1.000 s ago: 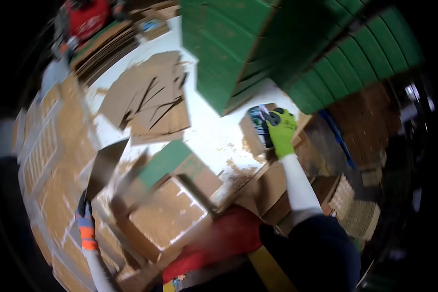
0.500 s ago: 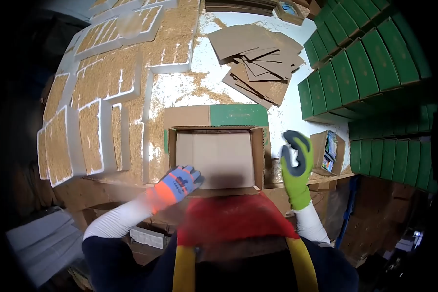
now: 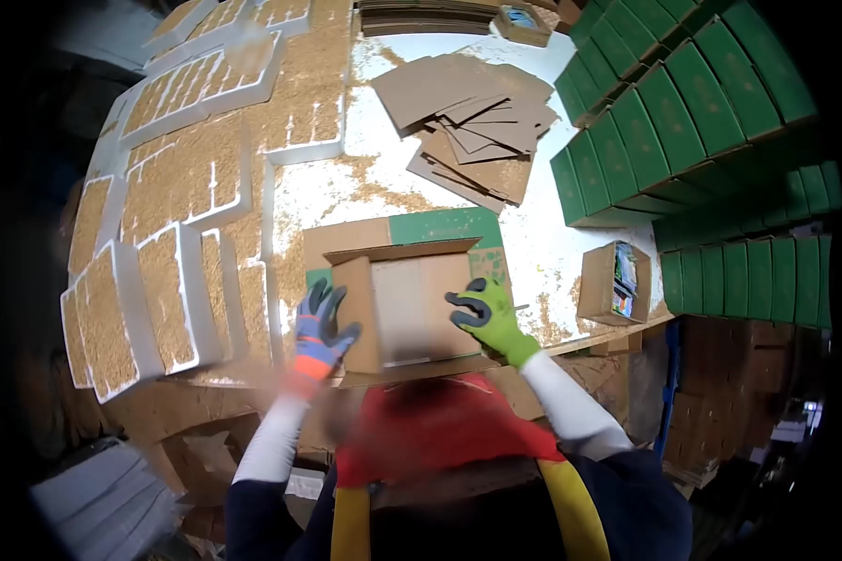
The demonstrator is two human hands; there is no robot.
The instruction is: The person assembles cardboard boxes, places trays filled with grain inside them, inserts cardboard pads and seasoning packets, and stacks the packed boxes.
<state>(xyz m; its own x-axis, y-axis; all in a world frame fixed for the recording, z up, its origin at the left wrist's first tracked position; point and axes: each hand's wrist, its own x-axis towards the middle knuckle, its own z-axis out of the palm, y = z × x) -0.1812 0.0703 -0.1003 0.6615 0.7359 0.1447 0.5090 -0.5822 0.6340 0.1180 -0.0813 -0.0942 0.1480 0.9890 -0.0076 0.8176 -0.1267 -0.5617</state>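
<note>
Box [image 3: 423,327] sits between the two hands, directly in front of the body. Its left flap [image 3: 355,313] and right flap [image 3: 447,294] lie folded inward, with a pale strip [image 3: 399,309] showing between them. The far flap [image 3: 402,250], beyond both hands, stands raised, so the box looks only part-closed; nothing shows of any tape on it.

Left hand [image 3: 322,329] is at the left flap, palm turned inward, fingers pointing away from the body and spread, thumb reaching toward the flap; it grasps nothing visible. Right hand [image 3: 491,318] comes in over the right flap, wrist angled inward, fingers and thumb bent in a loose hook; whether it grips the edge, I cannot tell.

Moulds [image 3: 173,294] lie left of the left hand; a small carton [image 3: 597,283] stands right of the right hand, cardboard sheets [image 3: 440,93] beyond it.
</note>
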